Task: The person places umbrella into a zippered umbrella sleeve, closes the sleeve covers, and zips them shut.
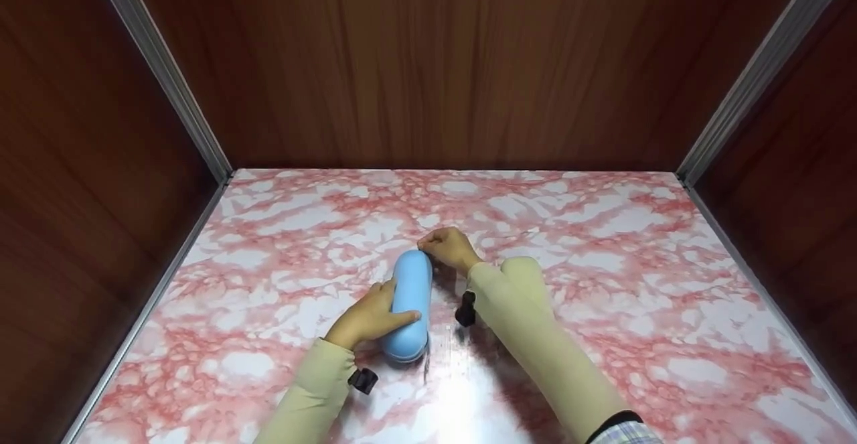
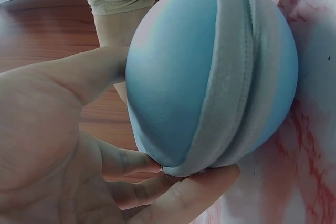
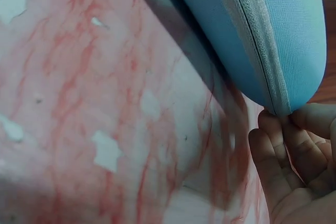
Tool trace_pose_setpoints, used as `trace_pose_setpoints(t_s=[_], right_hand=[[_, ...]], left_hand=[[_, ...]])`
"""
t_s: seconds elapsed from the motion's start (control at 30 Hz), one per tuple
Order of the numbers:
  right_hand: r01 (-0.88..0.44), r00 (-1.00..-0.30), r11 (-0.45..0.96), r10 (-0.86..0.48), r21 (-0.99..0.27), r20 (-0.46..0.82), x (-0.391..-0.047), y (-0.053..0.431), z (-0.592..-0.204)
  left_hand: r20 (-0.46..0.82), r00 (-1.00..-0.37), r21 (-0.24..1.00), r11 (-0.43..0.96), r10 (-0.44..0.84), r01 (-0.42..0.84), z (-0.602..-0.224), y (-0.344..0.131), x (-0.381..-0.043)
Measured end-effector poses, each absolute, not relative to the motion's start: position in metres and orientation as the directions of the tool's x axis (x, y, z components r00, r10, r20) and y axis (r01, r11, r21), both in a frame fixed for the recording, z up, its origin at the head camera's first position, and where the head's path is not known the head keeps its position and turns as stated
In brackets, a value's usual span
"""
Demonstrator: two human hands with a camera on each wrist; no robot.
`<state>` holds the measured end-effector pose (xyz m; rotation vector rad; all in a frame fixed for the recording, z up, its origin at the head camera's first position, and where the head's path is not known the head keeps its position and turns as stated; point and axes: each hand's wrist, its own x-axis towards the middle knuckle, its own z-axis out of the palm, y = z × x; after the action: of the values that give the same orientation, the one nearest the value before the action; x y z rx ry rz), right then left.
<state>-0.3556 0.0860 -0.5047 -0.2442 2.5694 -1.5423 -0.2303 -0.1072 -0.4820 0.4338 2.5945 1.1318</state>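
A long, rounded light-blue zippered case lies lengthwise on the table. My left hand grips its near half from the left, thumb across the top and fingers along the side. Grey zipper tape rings the near end in the left wrist view. At the far end, my right hand pinches the tip where the zipper runs out. The right wrist view shows the zipper line closed down to those fingertips; any pull tab there is hidden by them.
The tabletop has a red and white marbled pattern. Dark wood panels wall it at the back and both sides, with metal strips at the corners. A rounded beige shape lies against the right forearm sleeve.
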Motion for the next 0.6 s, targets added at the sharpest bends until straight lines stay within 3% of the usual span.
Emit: trace_pose_setpoints(t_s=[0.6], right_hand=[[0.015, -0.972, 0.402, -0.207, -0.916, -0.107, -0.358, 0.072, -0.499]], left_hand=[[-0.127, -0.915, 0.734, 0.656, 0.384, 0.174, -0.482, -0.108, -0.232]])
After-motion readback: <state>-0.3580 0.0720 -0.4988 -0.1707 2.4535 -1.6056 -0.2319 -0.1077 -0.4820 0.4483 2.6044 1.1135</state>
